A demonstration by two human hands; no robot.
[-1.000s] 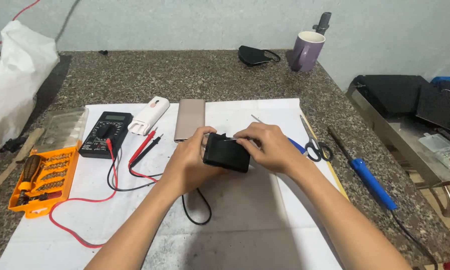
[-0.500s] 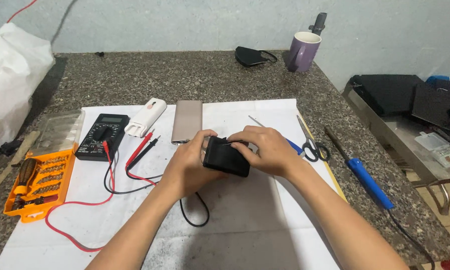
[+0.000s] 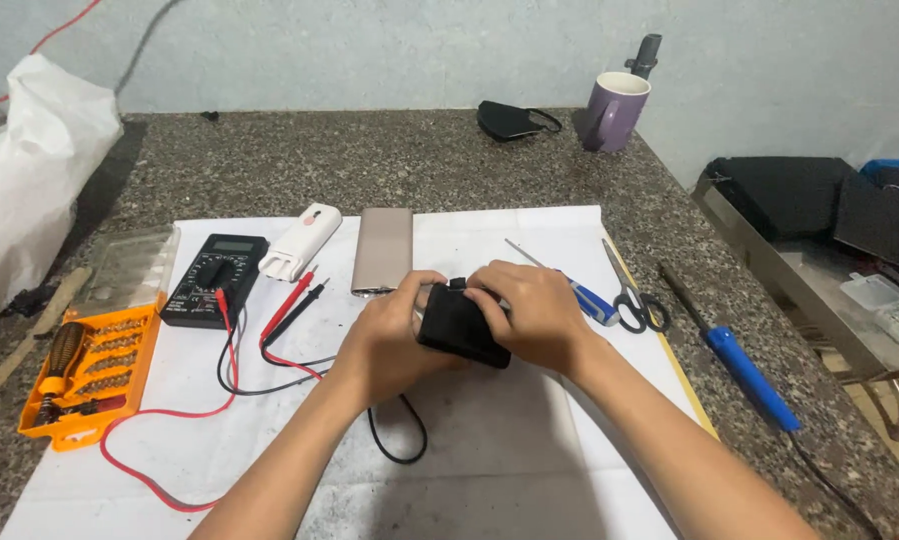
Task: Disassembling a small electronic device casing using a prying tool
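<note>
- Your left hand (image 3: pixel 394 335) and right hand (image 3: pixel 529 315) meet at the centre of the frame, both clasped around a small black box-shaped device (image 3: pixel 461 325).
- You hold the device just above the white paper sheet (image 3: pixel 529 450) that covers the middle of the granite worktop (image 3: pixel 369 160); your left fingers wrap its left end, your right fingers curl over its top and right end.
- A thin black cable (image 3: pixel 399 445) loops on the sheet below your left hand; where it ends is hidden by your hands.
- Just above your left hand lies a flat beige-grey rectangular pack (image 3: pixel 383 250), lengthwise on the sheet.
- Left of that pack lies a white oblong gadget (image 3: pixel 301 241), tilted, and further left a black multimeter (image 3: pixel 215 279) with red and black probe leads (image 3: pixel 289 310) trailing across the sheet.
- At the left edge of the frame sits an orange screwdriver-bit case (image 3: pixel 89 375), open, its clear lid folded back.
- Right of your right hand lie a slim blue-handled tool (image 3: pixel 569 285) and scissors (image 3: pixel 631 295); a larger blue-handled screwdriver (image 3: pixel 739 365) lies on the bare stone further right.
- At the upper centre right stand a purple mug (image 3: pixel 614 108) and, beside it, a black face mask (image 3: pixel 509 118).
- A white plastic bag (image 3: pixel 29 180) fills the upper left.
</note>
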